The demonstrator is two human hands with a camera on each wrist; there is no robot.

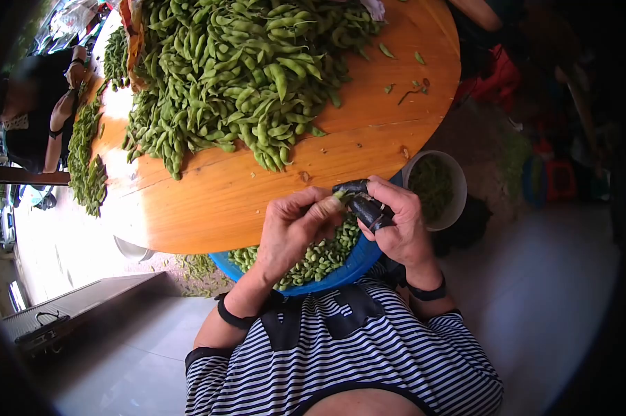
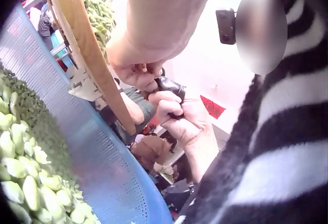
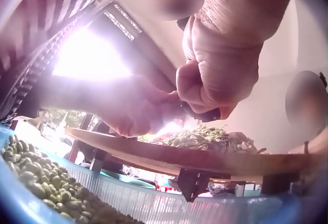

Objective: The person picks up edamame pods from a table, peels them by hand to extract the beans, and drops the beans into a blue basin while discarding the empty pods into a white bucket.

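Note:
In the head view my left hand (image 1: pixel 292 229) pinches a green soybean pod (image 1: pixel 339 195) between thumb and fingers, over the near table edge. My right hand (image 1: pixel 404 225) meets it from the other side, with black covers (image 1: pixel 370 212) on its thumb and a finger, closed on the pod's other end. Most of the pod is hidden by the fingers. Below both hands a blue basket (image 1: pixel 348 279) contains many shelled green beans (image 1: pixel 316 265). The left wrist view shows the right hand (image 2: pixel 179 116) close against the left.
A large heap of pods (image 1: pixel 230 76) covers much of the round wooden table (image 1: pixel 396 104). A white bucket (image 1: pixel 458 184) with green husks stands right of the table. Across at the left, another person's arm (image 1: pixel 60 114) reaches over smaller pods (image 1: pixel 84 152). Husks (image 1: pixel 205 270) litter the floor.

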